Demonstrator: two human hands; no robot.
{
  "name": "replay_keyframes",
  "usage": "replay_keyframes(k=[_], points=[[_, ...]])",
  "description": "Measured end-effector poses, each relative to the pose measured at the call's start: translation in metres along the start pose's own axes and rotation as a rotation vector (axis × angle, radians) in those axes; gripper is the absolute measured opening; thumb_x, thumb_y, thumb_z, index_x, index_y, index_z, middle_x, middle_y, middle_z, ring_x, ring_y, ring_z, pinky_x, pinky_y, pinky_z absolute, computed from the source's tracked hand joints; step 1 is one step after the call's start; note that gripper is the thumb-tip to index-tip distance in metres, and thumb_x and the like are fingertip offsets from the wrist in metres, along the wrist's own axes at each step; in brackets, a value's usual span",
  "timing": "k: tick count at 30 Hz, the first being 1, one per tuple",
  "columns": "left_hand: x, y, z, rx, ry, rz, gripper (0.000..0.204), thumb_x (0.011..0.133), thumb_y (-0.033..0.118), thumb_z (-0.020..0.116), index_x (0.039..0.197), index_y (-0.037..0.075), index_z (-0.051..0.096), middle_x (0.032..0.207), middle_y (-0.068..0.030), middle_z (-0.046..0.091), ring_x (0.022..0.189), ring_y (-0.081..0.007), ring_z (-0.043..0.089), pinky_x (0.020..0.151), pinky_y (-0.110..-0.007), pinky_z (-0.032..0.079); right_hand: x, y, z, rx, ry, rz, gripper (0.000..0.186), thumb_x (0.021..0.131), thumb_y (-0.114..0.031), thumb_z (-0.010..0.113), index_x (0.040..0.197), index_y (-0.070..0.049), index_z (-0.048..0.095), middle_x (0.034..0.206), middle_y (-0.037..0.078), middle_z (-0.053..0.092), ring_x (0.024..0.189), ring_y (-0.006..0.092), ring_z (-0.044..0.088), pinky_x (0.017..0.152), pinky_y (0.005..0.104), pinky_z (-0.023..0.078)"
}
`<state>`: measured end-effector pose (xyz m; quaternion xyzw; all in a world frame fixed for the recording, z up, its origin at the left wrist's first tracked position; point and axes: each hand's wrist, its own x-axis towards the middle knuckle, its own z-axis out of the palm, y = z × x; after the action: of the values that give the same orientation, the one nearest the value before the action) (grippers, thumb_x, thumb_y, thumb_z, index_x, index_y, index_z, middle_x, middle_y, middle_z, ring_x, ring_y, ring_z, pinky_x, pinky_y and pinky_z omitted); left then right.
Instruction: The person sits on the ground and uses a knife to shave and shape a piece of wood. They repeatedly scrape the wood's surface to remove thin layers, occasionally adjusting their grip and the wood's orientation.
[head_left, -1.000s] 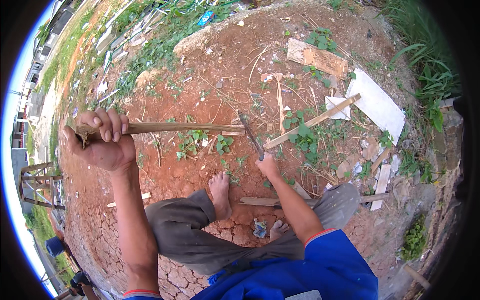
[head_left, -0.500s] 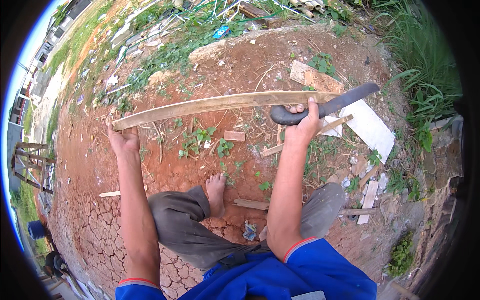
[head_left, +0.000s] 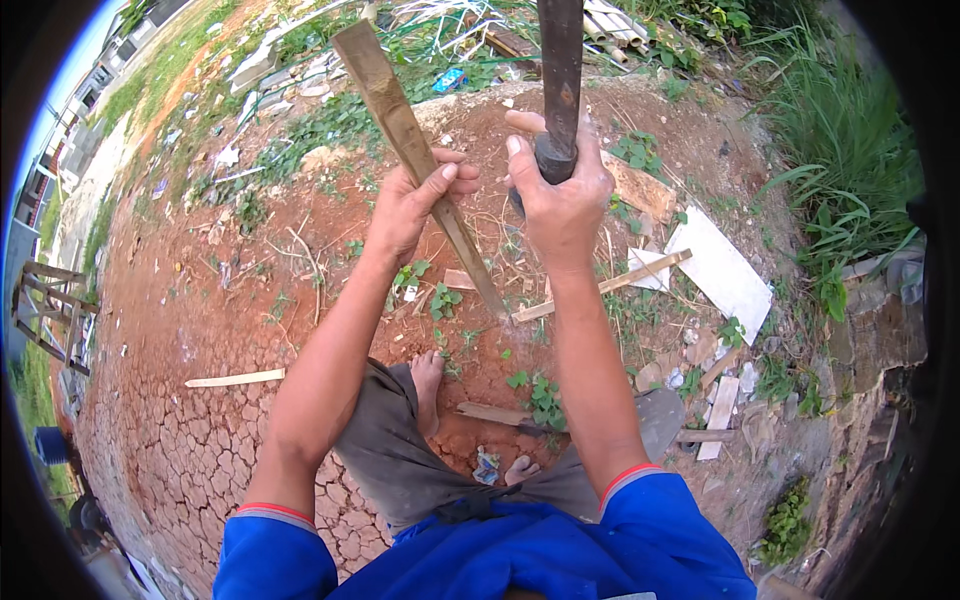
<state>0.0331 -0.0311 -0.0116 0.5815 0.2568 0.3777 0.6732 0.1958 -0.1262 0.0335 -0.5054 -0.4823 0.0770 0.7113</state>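
My left hand (head_left: 405, 215) is closed around a long flat wooden strip (head_left: 384, 95) a little below its middle. The strip stands steeply tilted: its wider end rises at the upper left, and its thin end points down at the dirt between my arms. Whether that end touches the ground I cannot tell. In my right hand (head_left: 562, 215) is a machete (head_left: 562, 70), gripped by its dark rounded handle, much of which is hidden by my fingers. Its dark blade points up and away, past the picture's top edge. Strip and machete are apart.
A thin wooden stick (head_left: 610, 285), a white board (head_left: 722, 265) and a brown board (head_left: 640, 188) lie at the right. A pale wood piece (head_left: 235, 379) rests on cracked soil at the left. Tall grass (head_left: 840, 130) borders the far right. My bare feet (head_left: 427, 385) are below.
The strip has swung from lying across to steeply upright, and my left hand now grips it farther along. The right hand holds only the machete, whose blade has turned from rightward to upward.
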Motion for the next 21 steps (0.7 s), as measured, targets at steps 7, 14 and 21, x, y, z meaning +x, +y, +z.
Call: replay_keyframes(k=[7,14,21], points=[[0.022,-0.041,-0.034,0.010,0.219,0.120,0.024,0.105,0.020,0.061,0.122,0.004,0.062,0.102,-0.0062,0.073,0.097,-0.0175,0.069,0.086,-0.032,0.054,-0.089,0.073,-0.093,-0.232,0.145,0.396,0.017,0.092,-0.009,0.071,0.098,0.000,0.059,0.064,0.003,0.062,0.051,0.0096,0.058,0.049,0.0261,0.046],[0.020,-0.070,-0.041,0.232,0.314,0.034,0.024,0.106,0.021,0.058,0.122,0.004,0.061,0.104,-0.0070,0.072,0.099,-0.0166,0.067,0.087,-0.032,0.051,-0.194,0.114,-0.134,-0.257,0.175,0.689,0.023,0.088,-0.010,0.073,0.104,0.002,0.062,0.065,0.004,0.064,0.049,0.0130,0.060,0.048,0.0316,0.047],[0.026,-0.066,-0.048,0.123,0.477,0.115,0.022,0.108,0.024,0.054,0.119,0.005,0.059,0.097,-0.0047,0.069,0.094,-0.0160,0.063,0.085,-0.033,0.048,-0.250,0.122,-0.103,-0.211,0.069,0.869,0.029,0.088,-0.014,0.073,0.110,0.001,0.062,0.064,0.002,0.061,0.049,0.0120,0.058,0.049,0.0314,0.046]])
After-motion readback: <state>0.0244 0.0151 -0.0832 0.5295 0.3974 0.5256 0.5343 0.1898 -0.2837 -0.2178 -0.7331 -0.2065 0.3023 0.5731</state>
